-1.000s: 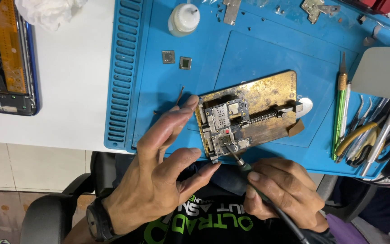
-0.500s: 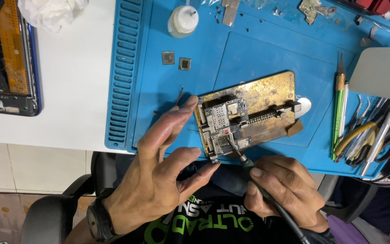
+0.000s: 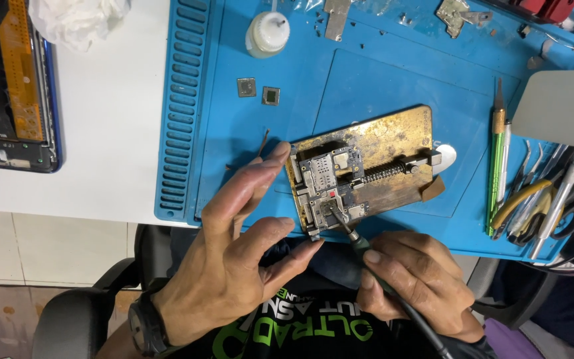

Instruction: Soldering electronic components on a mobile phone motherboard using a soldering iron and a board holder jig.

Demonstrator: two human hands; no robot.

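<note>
A phone circuit board is clamped in a gold-coloured metal holder on a blue work mat. My left hand rests at the holder's left edge, with the index finger and thumb touching it and the fingers spread. My right hand grips a dark corded soldering iron like a pen. Its tip touches the lower part of the board.
Two small square chips and a white bottle lie on the mat's far part. Tweezers, cutters and a green-handled knife sit at the right. A dismantled phone and crumpled tissue are on the white table at left.
The iron's tip has shifted slightly over the lower part of the board. My left hand has stayed against the holder.
</note>
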